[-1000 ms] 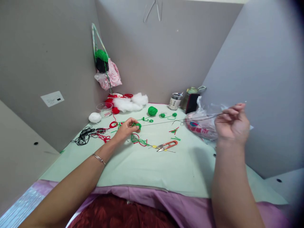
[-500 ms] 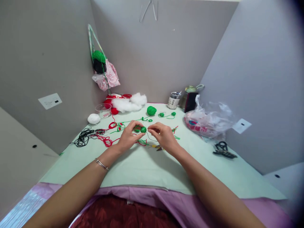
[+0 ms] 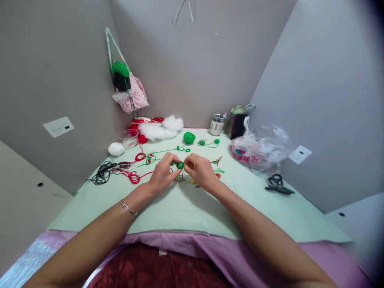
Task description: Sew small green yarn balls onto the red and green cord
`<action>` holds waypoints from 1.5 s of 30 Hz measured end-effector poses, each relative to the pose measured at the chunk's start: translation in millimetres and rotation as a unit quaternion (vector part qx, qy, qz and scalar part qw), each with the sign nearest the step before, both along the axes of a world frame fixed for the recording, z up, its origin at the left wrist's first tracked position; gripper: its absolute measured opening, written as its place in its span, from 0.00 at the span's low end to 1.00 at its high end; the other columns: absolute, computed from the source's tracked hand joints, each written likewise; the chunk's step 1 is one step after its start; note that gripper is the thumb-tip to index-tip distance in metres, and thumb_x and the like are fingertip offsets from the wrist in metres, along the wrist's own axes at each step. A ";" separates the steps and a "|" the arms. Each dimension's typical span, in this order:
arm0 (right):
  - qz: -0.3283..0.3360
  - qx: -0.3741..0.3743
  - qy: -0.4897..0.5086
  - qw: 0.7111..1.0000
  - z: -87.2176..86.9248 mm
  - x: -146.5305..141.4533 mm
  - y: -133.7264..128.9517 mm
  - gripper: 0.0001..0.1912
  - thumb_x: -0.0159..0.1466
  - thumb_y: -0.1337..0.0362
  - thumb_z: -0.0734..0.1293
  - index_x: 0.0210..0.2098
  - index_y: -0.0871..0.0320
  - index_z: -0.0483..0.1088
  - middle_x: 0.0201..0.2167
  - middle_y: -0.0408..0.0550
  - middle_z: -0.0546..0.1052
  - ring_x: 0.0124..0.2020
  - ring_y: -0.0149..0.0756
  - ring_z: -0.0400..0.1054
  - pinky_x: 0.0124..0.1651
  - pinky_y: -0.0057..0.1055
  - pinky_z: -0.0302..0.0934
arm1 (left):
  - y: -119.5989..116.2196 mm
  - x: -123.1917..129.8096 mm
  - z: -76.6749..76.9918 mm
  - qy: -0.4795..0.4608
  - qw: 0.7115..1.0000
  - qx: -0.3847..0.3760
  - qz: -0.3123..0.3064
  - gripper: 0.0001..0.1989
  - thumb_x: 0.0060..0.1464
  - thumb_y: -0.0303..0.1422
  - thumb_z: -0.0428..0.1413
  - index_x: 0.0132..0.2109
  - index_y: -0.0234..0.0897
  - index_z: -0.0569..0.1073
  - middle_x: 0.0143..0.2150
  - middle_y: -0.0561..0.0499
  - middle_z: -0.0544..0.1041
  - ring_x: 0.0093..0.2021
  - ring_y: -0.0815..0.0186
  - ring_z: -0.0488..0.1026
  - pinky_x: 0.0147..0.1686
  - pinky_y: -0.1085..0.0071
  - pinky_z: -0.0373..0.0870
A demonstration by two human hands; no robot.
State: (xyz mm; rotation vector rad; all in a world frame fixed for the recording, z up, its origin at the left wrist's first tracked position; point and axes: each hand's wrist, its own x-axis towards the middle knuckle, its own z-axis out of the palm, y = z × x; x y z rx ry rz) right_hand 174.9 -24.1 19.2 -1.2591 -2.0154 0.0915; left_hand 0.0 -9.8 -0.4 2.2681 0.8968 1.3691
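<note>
Between thumb and fingers, my left hand [image 3: 163, 171] holds a small round green piece [image 3: 180, 165] over the middle of the table. My right hand [image 3: 198, 170] is closed in a pinch at the right side of that piece; what its fingertips grip is too small to make out. Below the hands, red and green yarn and a bit of something yellow [image 3: 192, 181] lie partly hidden. A larger green yarn ball [image 3: 189, 138] rests behind the hands, with two small green pieces to its right.
Black yarn [image 3: 103, 173], red yarn [image 3: 134, 177], a white ball [image 3: 116, 149] and a clear cup lie left. White stuffing [image 3: 162, 130] and a tin [image 3: 217, 125] are at the back. A plastic bag [image 3: 258, 150] and black hair clip [image 3: 279, 186] are right.
My right hand has moved left, its fingertips now against the green piece. The view has shifted slightly, and an orange ring shows beside my right hand.
</note>
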 end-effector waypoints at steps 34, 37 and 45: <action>0.137 -0.260 0.347 0.891 25.7 9.4 -4.6 0.08 0.54 0.61 0.68 0.26 0.60 0.72 0.22 0.41 0.69 0.24 0.27 0.57 0.29 0.26 0.55 | 5.2 -0.6 1.8 -0.123 0.965 -0.206 -0.104 0.13 0.50 0.33 0.62 0.41 0.37 0.70 0.42 0.49 0.73 0.42 0.66 0.72 0.46 0.67 0.70; 0.144 -0.233 0.323 0.906 28.4 17.8 -4.9 0.11 0.60 0.59 0.65 0.33 0.61 0.74 0.27 0.45 0.73 0.26 0.28 0.61 0.31 0.27 0.58 | 8.2 -2.2 3.6 -0.171 0.936 -0.280 -0.127 0.17 0.47 0.34 0.64 0.45 0.37 0.72 0.44 0.48 0.74 0.43 0.65 0.72 0.45 0.65 0.71; 0.100 -0.144 0.296 0.939 21.7 18.8 -6.6 0.14 0.64 0.62 0.62 0.49 0.57 0.68 0.32 0.45 0.77 0.21 0.27 0.65 0.26 0.27 0.59 | 15.7 -8.9 3.8 -0.209 0.920 -0.310 -0.121 0.19 0.45 0.35 0.66 0.45 0.38 0.73 0.45 0.48 0.75 0.46 0.63 0.73 0.49 0.63 0.70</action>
